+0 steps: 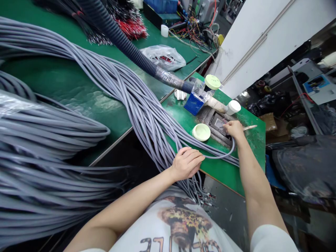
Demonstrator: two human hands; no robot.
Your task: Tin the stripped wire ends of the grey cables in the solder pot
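Observation:
My right hand [233,129] is closed on the end of a grey cable [223,156], which loops down and left from it. The stripped wire tips point over a small rectangular solder pot [217,122] with a shiny silver surface. My left hand [187,162] lies curled over the grey cable bundle [149,108] at the near edge of the green board, fingers pressed together; its palm side is hidden. An open round tub of pale paste [201,132] stands between the hands, left of the pot.
A ribbed extraction hose [126,45] crosses above the cables to a nozzle by the pot, near a blue box [194,104]. A white cup [233,107], a green-lidded tub [212,82] and a stick [250,127] surround the pot. More coiled cables [52,129] fill the left.

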